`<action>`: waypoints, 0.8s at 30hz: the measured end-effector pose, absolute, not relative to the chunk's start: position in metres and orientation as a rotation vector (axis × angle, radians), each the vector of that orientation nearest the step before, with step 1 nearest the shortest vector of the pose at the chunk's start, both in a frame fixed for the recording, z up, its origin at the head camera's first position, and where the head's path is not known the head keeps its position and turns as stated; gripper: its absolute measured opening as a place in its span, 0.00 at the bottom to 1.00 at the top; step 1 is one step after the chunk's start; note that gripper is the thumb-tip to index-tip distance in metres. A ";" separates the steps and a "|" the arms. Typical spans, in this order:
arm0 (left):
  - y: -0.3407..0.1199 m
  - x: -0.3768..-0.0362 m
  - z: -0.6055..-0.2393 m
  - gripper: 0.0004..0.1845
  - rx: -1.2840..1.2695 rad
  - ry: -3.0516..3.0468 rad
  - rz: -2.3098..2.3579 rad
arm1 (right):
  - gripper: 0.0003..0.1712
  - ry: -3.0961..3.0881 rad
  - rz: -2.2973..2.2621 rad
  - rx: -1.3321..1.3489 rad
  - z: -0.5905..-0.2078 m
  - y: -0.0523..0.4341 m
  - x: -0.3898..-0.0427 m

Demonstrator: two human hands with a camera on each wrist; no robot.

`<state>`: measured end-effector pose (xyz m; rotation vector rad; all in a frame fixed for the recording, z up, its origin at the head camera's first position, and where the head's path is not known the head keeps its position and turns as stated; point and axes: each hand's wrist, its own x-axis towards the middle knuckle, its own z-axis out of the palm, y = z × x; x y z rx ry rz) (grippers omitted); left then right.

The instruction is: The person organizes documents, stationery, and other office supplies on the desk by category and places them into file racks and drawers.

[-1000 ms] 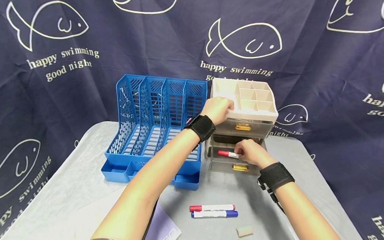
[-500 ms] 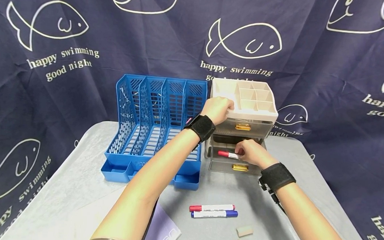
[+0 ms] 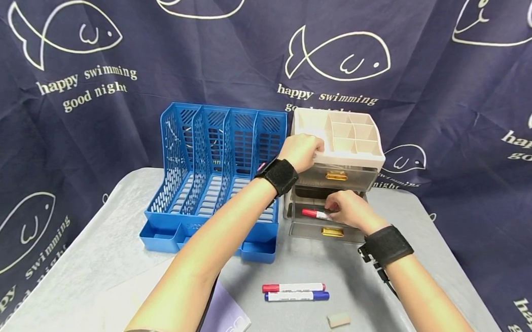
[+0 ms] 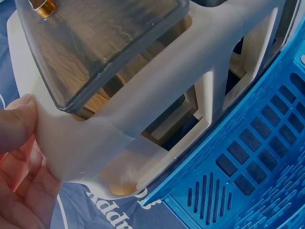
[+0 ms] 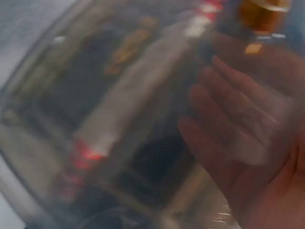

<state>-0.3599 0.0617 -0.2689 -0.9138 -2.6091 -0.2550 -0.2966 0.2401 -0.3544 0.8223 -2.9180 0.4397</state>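
My left hand (image 3: 300,152) holds the front top edge of a cream desk organizer (image 3: 362,163); in the left wrist view its thumb (image 4: 18,123) presses the casing, with the fingers on the other side. Below, the smoky clear lower drawer (image 3: 305,231) is pulled out. A red-capped whiteboard marker (image 3: 310,213) lies inside it. My right hand (image 3: 351,211) reaches over this drawer, fingers down by the marker's right end. Through the drawer in the blurred right wrist view, the loosely bent fingers (image 5: 217,102) appear beside the marker (image 5: 126,98), with a gap between.
A blue file rack (image 3: 210,218) stands left of the organizer. In front lie a red marker (image 3: 295,288), a blue marker (image 3: 295,296) and two small eraser-like blocks (image 3: 339,320). A purple-and-white booklet (image 3: 227,316) lies under the left forearm.
My right hand has risen slightly, while the marker stays in the drawer. The left hand keeps its place on the organizer.
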 end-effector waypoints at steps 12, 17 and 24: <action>0.062 -0.360 -0.269 0.13 -0.914 -2.626 -0.270 | 0.11 -2.861 0.411 0.945 -0.326 0.211 -0.273; 0.062 -0.359 -0.269 0.13 -0.912 -2.619 -0.269 | 0.10 -2.849 0.435 0.999 -0.322 0.202 -0.263; 0.062 -0.360 -0.268 0.13 -0.913 -2.627 -0.273 | 0.09 -2.789 0.427 1.076 -0.314 0.193 -0.254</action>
